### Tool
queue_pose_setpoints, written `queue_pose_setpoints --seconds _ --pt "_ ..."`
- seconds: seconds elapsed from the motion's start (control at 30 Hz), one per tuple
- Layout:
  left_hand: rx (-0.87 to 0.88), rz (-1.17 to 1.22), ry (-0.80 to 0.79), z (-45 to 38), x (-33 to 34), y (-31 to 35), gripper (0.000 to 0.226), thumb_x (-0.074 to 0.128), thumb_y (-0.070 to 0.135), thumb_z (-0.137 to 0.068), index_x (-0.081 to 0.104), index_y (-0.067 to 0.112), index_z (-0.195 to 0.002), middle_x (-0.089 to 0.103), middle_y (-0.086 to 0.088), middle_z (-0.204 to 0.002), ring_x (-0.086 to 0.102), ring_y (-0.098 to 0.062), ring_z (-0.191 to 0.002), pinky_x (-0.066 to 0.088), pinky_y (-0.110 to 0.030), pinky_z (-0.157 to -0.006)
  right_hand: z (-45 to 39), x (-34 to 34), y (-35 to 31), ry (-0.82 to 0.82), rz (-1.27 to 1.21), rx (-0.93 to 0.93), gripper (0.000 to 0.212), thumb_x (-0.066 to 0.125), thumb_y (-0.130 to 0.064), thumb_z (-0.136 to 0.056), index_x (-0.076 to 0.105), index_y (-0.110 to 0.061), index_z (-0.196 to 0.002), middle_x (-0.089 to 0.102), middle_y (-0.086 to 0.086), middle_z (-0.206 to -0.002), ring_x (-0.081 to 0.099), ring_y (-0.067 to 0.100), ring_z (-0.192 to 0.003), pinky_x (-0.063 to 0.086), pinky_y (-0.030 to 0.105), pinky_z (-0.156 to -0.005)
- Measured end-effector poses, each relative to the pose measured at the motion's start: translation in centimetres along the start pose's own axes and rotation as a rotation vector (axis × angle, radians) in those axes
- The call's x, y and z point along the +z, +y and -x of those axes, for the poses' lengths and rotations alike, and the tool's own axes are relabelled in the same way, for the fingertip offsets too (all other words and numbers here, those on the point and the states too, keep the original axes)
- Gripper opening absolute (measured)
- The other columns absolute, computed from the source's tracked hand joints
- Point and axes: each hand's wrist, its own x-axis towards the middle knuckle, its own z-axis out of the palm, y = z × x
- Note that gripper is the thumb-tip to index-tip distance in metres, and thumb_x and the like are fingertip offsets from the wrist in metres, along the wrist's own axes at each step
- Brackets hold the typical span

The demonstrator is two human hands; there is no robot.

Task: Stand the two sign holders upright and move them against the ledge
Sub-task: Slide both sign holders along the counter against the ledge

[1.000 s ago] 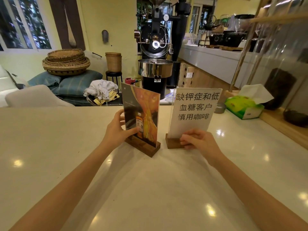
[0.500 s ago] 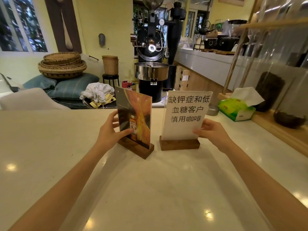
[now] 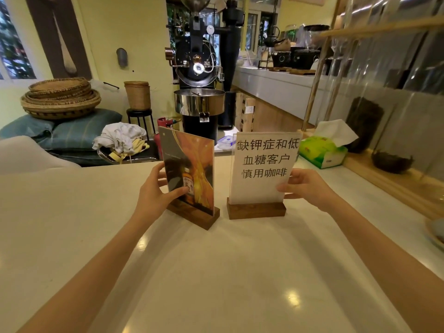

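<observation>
Two sign holders stand upright side by side on the bench (image 3: 240,272). Left hand (image 3: 153,193) pinches the picture sign (image 3: 189,174) at its edge; right hand (image 3: 305,188) pinches the text sign (image 3: 262,167), wooden bases apart, tissue box (image 3: 322,150) beyond

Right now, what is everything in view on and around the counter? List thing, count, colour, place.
Picture sign holder: one, orange and dark, wooden base, upright on counter, angled.
Text sign holder: one, white, wooden base, upright, right of the first.
Counter: one, cream.
Tissue box: one, green, right by wooden ledge.
Coffee roaster: one, black, behind.
Woven trays: a stack, tan, far left.
Cloth pile: one, whitish.
Left hand: gripping picture sign's edge.
Right hand: holding text sign's edge.
</observation>
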Motion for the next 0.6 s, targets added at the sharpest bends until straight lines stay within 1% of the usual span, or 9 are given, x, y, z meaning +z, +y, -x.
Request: queue_pose_setpoints --seconds 0.07,0.13,0.3,0.4,0.5,0.6 --pt "0.017 0.018 -0.016 -0.4 0.8 0.3 0.071 0.074 0.023 -0.070 0.035 0.021 -0.130 0.053 -0.012 -0.130 0.053 -0.029 -0.114 0.049 -0.041 -0.086 0.5 -0.9 0.4 0.035 -0.002 0.003 0.048 0.063 0.002 -0.079 0.055 -0.012 -0.123 0.063 0.004 -0.111 0.059 0.025 -0.103 0.053 0.038 -0.081" --pt "0.034 0.024 -0.031 -0.9 1.8 0.7 0.071 0.074 0.023 -0.070 0.035 0.020 -0.130 0.053 -0.013 -0.130 0.052 -0.028 -0.114 0.048 -0.037 -0.083 1.1 -1.9 0.9 0.076 -0.006 0.008 0.047 0.063 0.002 -0.079 0.055 -0.012 -0.123 0.063 0.004 -0.111 0.059 0.024 -0.101 0.054 0.033 -0.077" --pt "0.080 0.070 -0.088 -2.2 4.8 1.9 0.072 0.075 0.020 -0.069 0.036 0.021 -0.129 0.053 -0.012 -0.129 0.051 -0.019 -0.104 0.049 -0.035 -0.079 2.3 -4.7 2.4 0.187 -0.005 0.038 0.047 0.065 0.001 -0.078 0.056 -0.013 -0.122 0.065 0.006 -0.111 0.060 0.024 -0.102 0.054 0.035 -0.078" --pt "0.104 0.089 -0.128 -3.0 7.1 2.6 0.074 0.076 0.019 -0.068 0.036 0.021 -0.130 0.054 -0.013 -0.127 0.054 -0.024 -0.108 0.050 -0.031 -0.073 3.1 -6.3 2.9 0.258 0.014 0.029 0.045 0.065 0.001 -0.077 0.059 -0.012 -0.120 0.065 0.004 -0.112 0.061 0.021 -0.100 0.054 0.026 -0.071" --pt "0.119 0.107 -0.169 -3.8 9.9 3.6 0.074 0.077 0.021 -0.068 0.036 0.020 -0.130 0.054 -0.013 -0.128 0.054 -0.027 -0.111 0.051 -0.037 -0.079 3.9 -8.2 3.4 0.315 0.024 0.025 0.042 0.066 0.004 -0.076 0.061 -0.009 -0.116 0.064 0.001 -0.109 0.062 0.015 -0.093 0.054 0.015 -0.059" --pt "0.124 0.133 -0.209 -4.4 13.0 4.9 0.073 0.076 0.022 -0.069 0.036 0.020 -0.130 0.055 -0.011 -0.127 0.054 -0.022 -0.109 0.050 -0.034 -0.078 4.5 -10.3 4.1 0.354 0.054 0.035 0.041 0.065 0.004 -0.076 0.061 -0.009 -0.115 0.063 -0.002 -0.106 0.060 0.015 -0.094 0.055 0.017 -0.060"
